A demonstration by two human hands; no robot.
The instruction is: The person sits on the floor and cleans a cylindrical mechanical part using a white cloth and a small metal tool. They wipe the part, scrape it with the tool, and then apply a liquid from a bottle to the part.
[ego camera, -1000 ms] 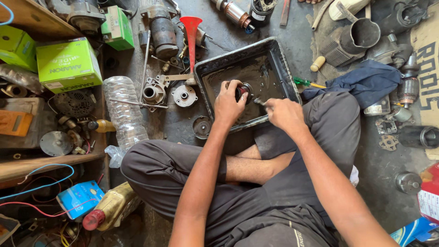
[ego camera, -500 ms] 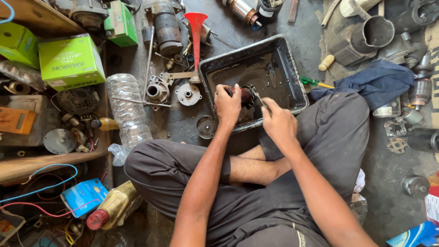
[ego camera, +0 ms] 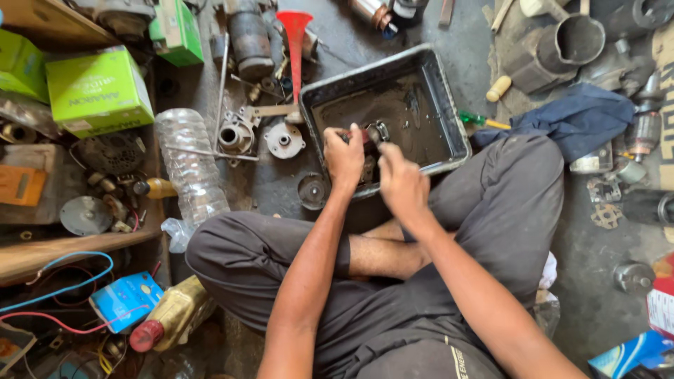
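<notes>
- Over the near corner of the grimy metal tray (ego camera: pixel 442 105), both hands work close together, which keeps whatever drips off the part falling into the tray rather than onto the floor.
- Left hand (ego camera: pixel 344 156) is closed around a small dark metal part (ego camera: pixel 371 135), gripping it firmly above the tray's dirty bottom; most of the part is hidden by the fingers, so its exact kind cannot be told.
- Right hand (ego camera: pixel 401 184) sits just beside the left, fingers curled as if pinching something thin against the part; what it holds, if anything, is hidden.
- Seated cross-legged, the person has the tray touching the knees, so the arms reach it without stretching.
- Loose round metal pieces (ego camera: pixel 283 139) lie just left of the tray, within easy reach.
- A clear plastic bottle (ego camera: pixel 188 165) lies on its side further left, beside green boxes (ego camera: pixel 98 90).
- A red funnel (ego camera: pixel 294 35) stands beyond the tray's far corner.
- A blue cloth (ego camera: pixel 579 119) lies by the right knee, handy for wiping, with a screwdriver (ego camera: pixel 483 121) poking out next to it.
</notes>
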